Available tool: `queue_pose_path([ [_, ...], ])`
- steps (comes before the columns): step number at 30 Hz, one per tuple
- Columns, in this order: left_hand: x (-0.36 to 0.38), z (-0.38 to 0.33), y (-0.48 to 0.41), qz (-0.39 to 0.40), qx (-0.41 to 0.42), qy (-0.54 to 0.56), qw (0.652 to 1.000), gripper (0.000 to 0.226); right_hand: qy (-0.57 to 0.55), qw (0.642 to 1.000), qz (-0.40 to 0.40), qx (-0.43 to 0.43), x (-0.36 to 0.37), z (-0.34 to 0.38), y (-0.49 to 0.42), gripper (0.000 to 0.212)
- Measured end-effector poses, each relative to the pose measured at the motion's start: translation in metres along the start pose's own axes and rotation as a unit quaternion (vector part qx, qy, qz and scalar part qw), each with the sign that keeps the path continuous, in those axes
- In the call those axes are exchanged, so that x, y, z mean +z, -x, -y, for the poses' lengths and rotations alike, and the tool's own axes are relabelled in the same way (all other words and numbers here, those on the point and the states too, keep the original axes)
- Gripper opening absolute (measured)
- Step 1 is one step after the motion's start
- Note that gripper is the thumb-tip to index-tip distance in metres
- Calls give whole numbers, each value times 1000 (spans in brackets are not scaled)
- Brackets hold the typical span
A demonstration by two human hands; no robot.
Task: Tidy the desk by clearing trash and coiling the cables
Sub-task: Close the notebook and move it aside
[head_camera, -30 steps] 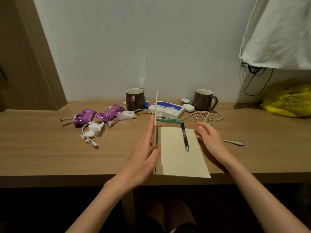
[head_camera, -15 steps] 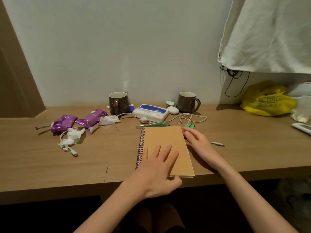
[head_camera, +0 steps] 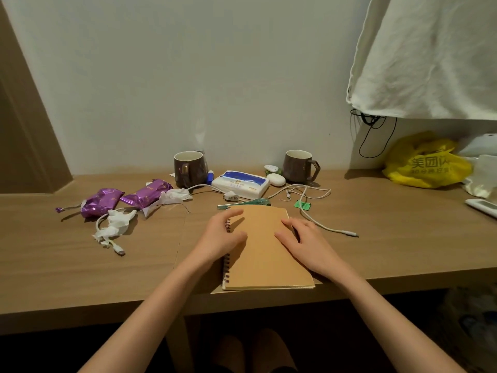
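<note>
A closed brown spiral notebook (head_camera: 265, 251) lies at the desk's front edge. My left hand (head_camera: 222, 235) curls over its spiral side and grips it. My right hand (head_camera: 301, 240) holds the right edge with bent fingers. A white cable (head_camera: 314, 208) loops behind the notebook, its plug end lying to the right. A second white cable (head_camera: 111, 243) lies tangled with crumpled tissue (head_camera: 118, 222) at the left. Two purple wrappers (head_camera: 102, 201) (head_camera: 148, 193) lie beyond it with more tissue (head_camera: 172, 196). A small green scrap (head_camera: 302, 204) lies near the cable.
Two brown mugs (head_camera: 188, 168) (head_camera: 298, 165), a tissue pack (head_camera: 240, 184), a white earbud case (head_camera: 275, 179) and a green pen (head_camera: 244, 203) stand behind the notebook. A yellow bag (head_camera: 425, 165) and white cloth (head_camera: 430, 55) fill the right. A remote (head_camera: 482, 207) lies at far right.
The notebook cover went from upright to closed over the pen. My left hand moved from flat on the cover to the spiral edge; my right hand came onto the right edge.
</note>
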State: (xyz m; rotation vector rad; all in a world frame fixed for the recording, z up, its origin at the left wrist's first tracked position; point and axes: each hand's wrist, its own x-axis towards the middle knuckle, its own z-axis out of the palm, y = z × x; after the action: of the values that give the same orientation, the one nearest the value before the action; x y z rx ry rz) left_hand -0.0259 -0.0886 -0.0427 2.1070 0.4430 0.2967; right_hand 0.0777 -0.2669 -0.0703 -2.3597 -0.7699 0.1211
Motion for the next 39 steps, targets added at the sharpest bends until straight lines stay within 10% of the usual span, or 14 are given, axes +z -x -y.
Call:
queue_pose_path([
  [21, 12, -51, -20, -105, 86, 244, 960, 44, -332, 937, -100, -35, -54, 24, 7, 40],
  [30, 50, -108, -63, 43, 112, 259, 958, 65, -355, 912, -204, 23, -123, -24, -21, 41],
  [39, 107, -77, -99, 48, 198, -169, 964, 55, -333, 883, -294, 148, -155, -113, -58, 42],
])
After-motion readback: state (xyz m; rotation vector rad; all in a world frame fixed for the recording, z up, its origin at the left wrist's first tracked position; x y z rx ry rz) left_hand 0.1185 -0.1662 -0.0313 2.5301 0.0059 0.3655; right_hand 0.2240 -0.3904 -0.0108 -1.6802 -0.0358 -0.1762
